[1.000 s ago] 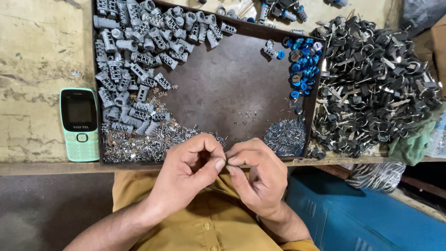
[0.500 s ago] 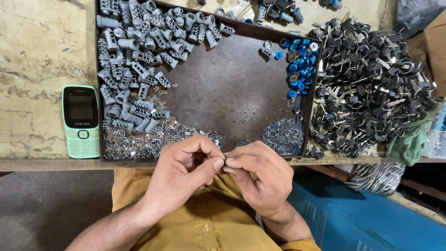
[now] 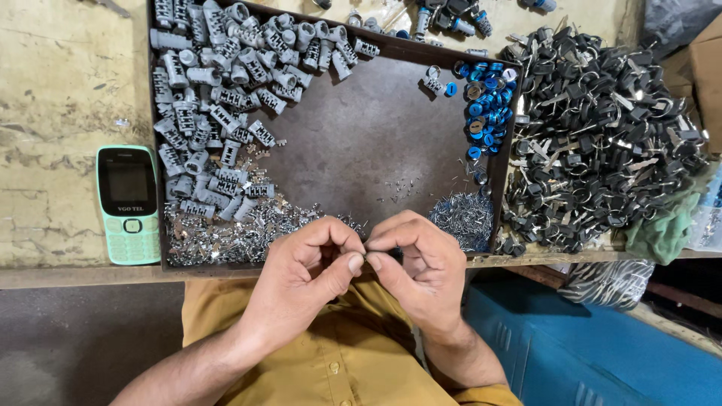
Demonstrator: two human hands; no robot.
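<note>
Hands close together at near edge of counter [image 3: 68, 90], in front of dark tray [image 3: 361, 135]. Left hand [image 3: 304, 274] and right hand [image 3: 417, 267] both pinching one tiny metal part [image 3: 366, 257] between thumb and fingertips, grip clenched on it. Grey lock cylinders [image 3: 218, 90] heaped in tray, blue caps [image 3: 485, 105] at its right side, black keys [image 3: 602, 135] beside, green phone [image 3: 128, 203] to left.
</note>
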